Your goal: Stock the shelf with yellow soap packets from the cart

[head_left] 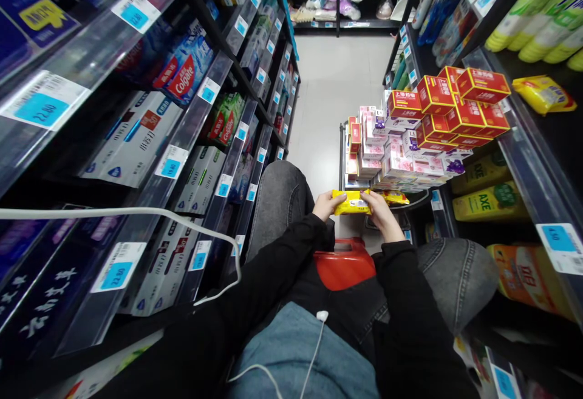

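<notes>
Seen from the torso (300, 350), the left hand (324, 206) sits at about 12 o'clock and the right hand (381, 212) at 1, level and near each other, both in a closed pinch. The black-sleeved left forearm (268, 271) slants toward 2 o'clock; the right forearm (405, 302) points just short of 12. Bent and spread, the left knee (283, 189) stands near 12, the right knee (469, 271) at 2.
</notes>
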Demonstrator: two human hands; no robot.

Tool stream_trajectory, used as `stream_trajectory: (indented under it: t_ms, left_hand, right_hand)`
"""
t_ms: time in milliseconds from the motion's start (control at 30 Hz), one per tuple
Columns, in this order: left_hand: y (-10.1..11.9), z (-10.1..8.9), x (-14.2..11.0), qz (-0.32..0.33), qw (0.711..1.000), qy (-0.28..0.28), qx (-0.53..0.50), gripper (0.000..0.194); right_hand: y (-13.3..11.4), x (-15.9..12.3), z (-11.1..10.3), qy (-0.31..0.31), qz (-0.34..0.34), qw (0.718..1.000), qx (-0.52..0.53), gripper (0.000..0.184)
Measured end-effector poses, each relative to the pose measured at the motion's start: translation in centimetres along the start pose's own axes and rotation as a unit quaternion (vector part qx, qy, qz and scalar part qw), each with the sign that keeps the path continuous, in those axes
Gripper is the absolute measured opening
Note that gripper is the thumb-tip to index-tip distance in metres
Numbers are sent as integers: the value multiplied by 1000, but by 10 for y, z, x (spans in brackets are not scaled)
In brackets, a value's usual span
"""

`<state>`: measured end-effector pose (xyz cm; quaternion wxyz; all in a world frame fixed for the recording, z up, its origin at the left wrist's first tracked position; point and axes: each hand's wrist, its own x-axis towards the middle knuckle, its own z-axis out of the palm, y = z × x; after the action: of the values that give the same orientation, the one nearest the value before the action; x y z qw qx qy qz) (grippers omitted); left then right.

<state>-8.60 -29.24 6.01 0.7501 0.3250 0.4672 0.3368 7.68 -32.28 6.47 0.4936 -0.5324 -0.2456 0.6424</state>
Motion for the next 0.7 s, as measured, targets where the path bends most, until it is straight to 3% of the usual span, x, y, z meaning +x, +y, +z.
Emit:
stream_trajectory:
  t_ms: [333,700]
  left_hand:
    - [6,2,-5,-45,999,4,22,46]
    - [5,1,-4,-37,999,-8,23,56]
  right_hand:
    - [-1,0,0,2,4,1000,12,44]
    - [-1,0,2,14,17,1000,20,46]
